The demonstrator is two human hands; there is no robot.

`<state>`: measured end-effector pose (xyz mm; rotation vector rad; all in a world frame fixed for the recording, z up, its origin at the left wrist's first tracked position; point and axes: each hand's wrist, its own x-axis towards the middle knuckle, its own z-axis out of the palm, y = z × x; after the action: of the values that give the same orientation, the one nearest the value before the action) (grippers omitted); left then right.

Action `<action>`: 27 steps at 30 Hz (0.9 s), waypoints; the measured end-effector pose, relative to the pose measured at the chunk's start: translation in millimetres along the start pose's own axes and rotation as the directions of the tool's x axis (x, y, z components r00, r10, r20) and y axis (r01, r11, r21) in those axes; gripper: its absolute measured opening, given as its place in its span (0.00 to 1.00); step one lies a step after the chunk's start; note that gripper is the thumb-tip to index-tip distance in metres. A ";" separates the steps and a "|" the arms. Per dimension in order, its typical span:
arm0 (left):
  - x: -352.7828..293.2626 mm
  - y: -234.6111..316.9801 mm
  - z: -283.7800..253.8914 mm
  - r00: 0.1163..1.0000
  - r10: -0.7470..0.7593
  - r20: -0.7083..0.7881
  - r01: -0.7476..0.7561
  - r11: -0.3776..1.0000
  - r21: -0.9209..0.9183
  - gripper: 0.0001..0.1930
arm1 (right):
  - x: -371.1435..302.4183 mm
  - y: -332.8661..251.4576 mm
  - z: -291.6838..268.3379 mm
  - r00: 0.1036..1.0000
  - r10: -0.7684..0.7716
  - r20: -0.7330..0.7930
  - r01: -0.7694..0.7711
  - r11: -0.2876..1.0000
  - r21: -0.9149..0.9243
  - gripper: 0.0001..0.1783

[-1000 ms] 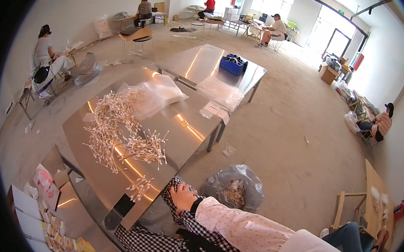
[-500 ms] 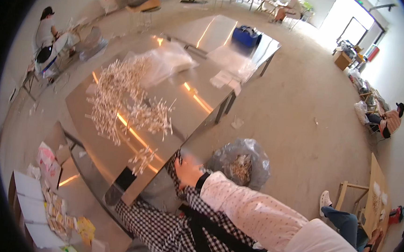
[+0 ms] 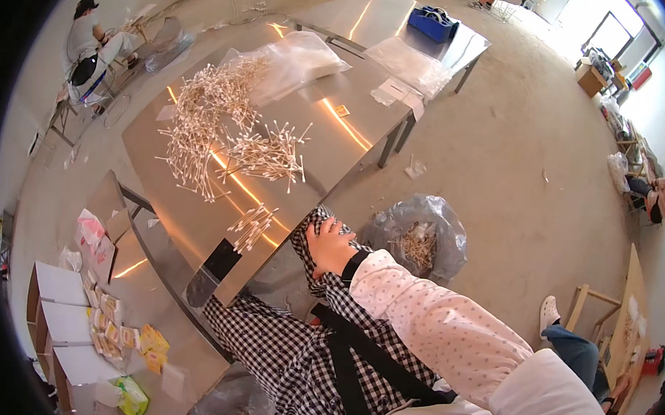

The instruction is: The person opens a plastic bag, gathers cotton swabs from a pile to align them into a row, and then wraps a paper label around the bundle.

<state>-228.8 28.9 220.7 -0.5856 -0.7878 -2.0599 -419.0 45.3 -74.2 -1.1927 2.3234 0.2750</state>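
My right hand (image 3: 330, 247) lies on my knee over black-and-white checked cloth (image 3: 262, 337), its fingers spread and nothing held. A polka-dot sleeve (image 3: 433, 311) covers that forearm. My left hand is out of sight. On the metal table (image 3: 184, 232) left of the knee is a small bunch of cotton swabs (image 3: 252, 227). Farther back, a large heap of cotton swabs (image 3: 208, 114) spreads out, with a smaller cluster of swabs (image 3: 267, 153) beside it. A flat black rectangle (image 3: 223, 258) sits at the table's near edge.
A clear plastic bag (image 3: 300, 62) lies behind the heap, and a blue basket (image 3: 433, 23) stands farther back. On the floor, a grey bag (image 3: 450, 231) holds loose swabs. Small packs (image 3: 112, 319) and white boxes (image 3: 62, 320) are at the lower left. Other people sit around the room.
The whole view has shifted, so the table and my right arm appear higher and farther right. My right hand stays on the knee, its fingers now sharper to see.
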 end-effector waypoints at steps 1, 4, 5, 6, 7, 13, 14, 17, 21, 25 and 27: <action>-0.3 0.6 0.1 1.000 -0.007 0.001 0.007 1.000 -0.001 0.15 | -0.9 -2.5 0.7 1.000 -0.001 0.004 0.001 1.000 0.009 0.76; -1.7 6.5 1.2 1.000 -0.020 0.002 0.020 1.000 0.013 0.15 | -0.6 -8.2 0.6 0.999 -0.042 -0.020 0.042 0.999 -0.012 0.76; -2.7 10.0 1.8 1.000 -0.022 0.001 0.022 0.999 0.025 0.15 | -2.6 -3.8 1.3 0.998 -0.053 -0.023 0.053 0.999 -0.003 0.75; -4.7 14.2 2.7 1.000 -0.021 -0.005 0.022 0.999 0.043 0.15 | -3.1 0.1 -1.1 0.998 -0.055 -0.009 0.055 0.998 -0.010 0.75; -6.3 18.5 3.9 1.000 -0.022 -0.011 0.023 0.998 0.062 0.15 | -2.7 3.9 -3.8 0.998 -0.057 0.006 0.057 0.998 -0.016 0.75; -12.5 37.5 10.1 0.999 -0.035 -0.038 0.040 0.990 0.138 0.15 | -6.5 7.4 -17.7 0.996 -0.047 0.076 0.044 0.998 0.038 0.74; -12.4 39.1 10.5 0.998 -0.040 -0.039 0.045 0.989 0.143 0.15 | -4.8 6.2 -18.2 0.995 -0.037 0.095 0.033 0.998 0.046 0.74; -13.5 42.6 11.1 0.998 -0.049 -0.045 0.055 0.986 0.155 0.15 | -6.6 3.9 -19.1 0.995 -0.042 0.095 0.038 0.998 0.043 0.75; -12.7 42.6 11.2 0.998 -0.056 -0.040 0.062 0.987 0.149 0.15 | -4.0 6.0 -13.6 0.996 -0.047 0.069 0.046 0.999 0.019 0.75; -12.1 42.3 10.9 0.998 -0.060 -0.035 0.064 0.989 0.136 0.15 | -4.4 7.1 -10.6 0.998 -0.056 0.022 0.056 0.998 0.020 0.75; -12.0 42.6 11.0 0.998 -0.061 -0.032 0.065 0.989 0.129 0.15 | -4.2 8.6 -8.4 0.998 -0.057 0.012 0.056 0.998 0.015 0.75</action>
<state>-185.5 23.7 234.2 -0.4631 -0.9268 -2.0509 -426.8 50.1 -65.3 -1.2441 2.2736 0.2441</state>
